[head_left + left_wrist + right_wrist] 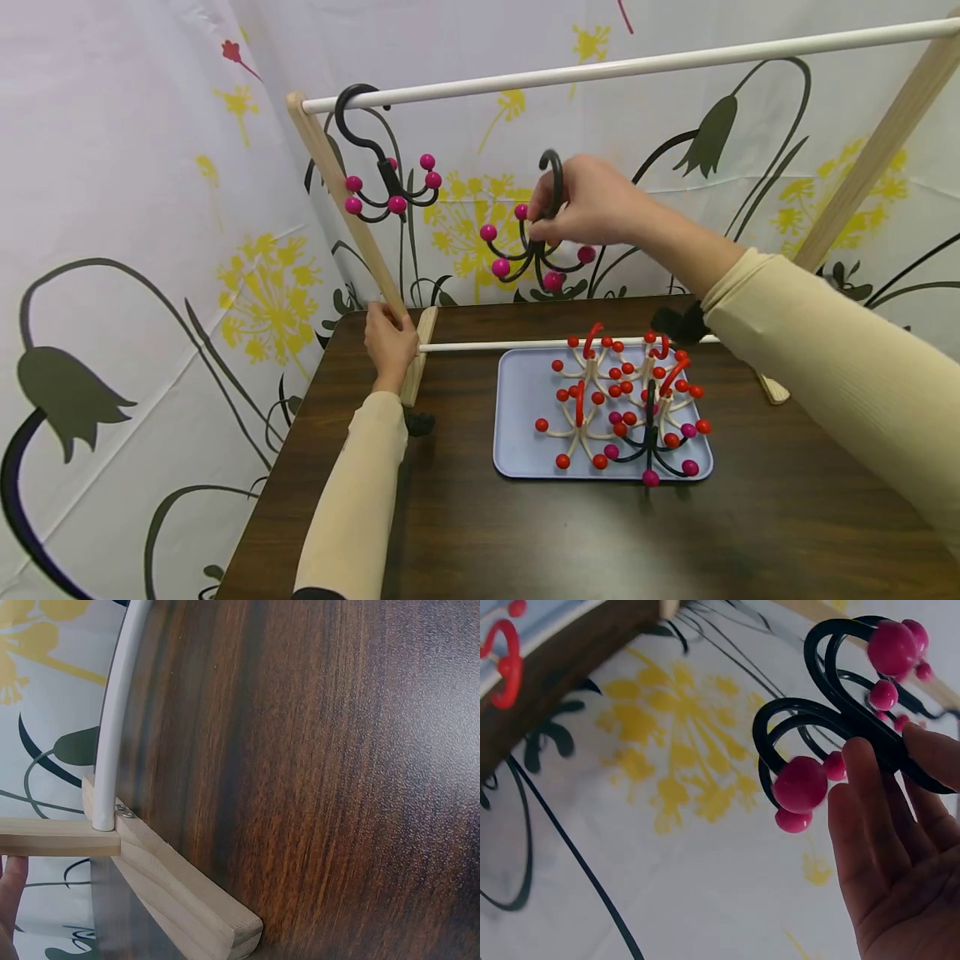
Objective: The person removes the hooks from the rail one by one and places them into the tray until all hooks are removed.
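My right hand (pixel 588 200) pinches the stem of a black multi-arm hanger (pixel 537 254) with pink ball tips, holding it in the air below the white rail (pixel 525 79). Its hook points up, and in the right wrist view its curved arms (pixel 769 742) spread out beyond my fingers. A matching black hanger (pixel 388 179) hangs by its hook near the left end of that rail. My left hand (pixel 392 337) grips the lower part of the rack's left wooden post (pixel 345 200). In the left wrist view only some fingers (pixel 10 896) show, against the post.
A pale blue tray (pixel 517 450) on the dark wooden table (pixel 465 533) holds several cream hangers (pixel 579 429) with red balls and hooks, plus another black and pink hanger (pixel 651 442). A lower white bar (pixel 480 345) runs behind the tray. Behind hangs a flower-patterned curtain (pixel 150 192).
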`<state>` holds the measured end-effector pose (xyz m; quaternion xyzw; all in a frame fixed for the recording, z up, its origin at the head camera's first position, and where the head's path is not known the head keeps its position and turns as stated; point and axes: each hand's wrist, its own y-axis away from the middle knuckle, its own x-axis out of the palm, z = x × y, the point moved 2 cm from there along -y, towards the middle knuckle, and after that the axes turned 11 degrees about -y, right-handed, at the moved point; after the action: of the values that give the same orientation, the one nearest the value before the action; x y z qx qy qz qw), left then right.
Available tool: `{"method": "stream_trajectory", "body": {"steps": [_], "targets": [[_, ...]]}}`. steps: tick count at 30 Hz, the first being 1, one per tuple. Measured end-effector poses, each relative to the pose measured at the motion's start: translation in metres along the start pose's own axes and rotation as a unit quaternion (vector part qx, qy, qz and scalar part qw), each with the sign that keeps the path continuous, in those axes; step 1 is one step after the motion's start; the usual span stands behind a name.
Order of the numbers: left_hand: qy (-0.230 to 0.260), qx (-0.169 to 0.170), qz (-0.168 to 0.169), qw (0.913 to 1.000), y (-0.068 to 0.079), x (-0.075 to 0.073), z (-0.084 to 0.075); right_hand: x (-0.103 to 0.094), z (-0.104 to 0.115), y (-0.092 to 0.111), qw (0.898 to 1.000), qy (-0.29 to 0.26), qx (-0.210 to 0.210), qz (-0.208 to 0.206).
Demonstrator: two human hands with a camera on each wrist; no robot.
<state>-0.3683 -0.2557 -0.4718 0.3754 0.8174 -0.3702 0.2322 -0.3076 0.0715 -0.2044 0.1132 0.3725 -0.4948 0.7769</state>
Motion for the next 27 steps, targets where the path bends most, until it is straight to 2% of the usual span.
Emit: {"method": "stream_trajectory", "body": {"steps": [8,13,19,27], "targets": [[0.000,-0.003,0.009,1.0000,0.001,0.004,-0.001,0.070,-0.052,0.002,0.999,0.009,0.012,0.047],[-0.002,-0.005,0.003,1.0000,0.000,0.002,-0.001,0.103,-0.081,0.003,0.998,0.004,0.028,0.061],[-0.001,0.002,0.005,1.0000,-0.001,0.001,-0.001,0.124,-0.103,0.004,0.995,-0.006,0.055,0.078],[-0.002,-0.005,0.007,1.0000,-0.001,0.001,0.001,0.146,-0.121,0.004,0.993,-0.005,0.055,0.103]]}}
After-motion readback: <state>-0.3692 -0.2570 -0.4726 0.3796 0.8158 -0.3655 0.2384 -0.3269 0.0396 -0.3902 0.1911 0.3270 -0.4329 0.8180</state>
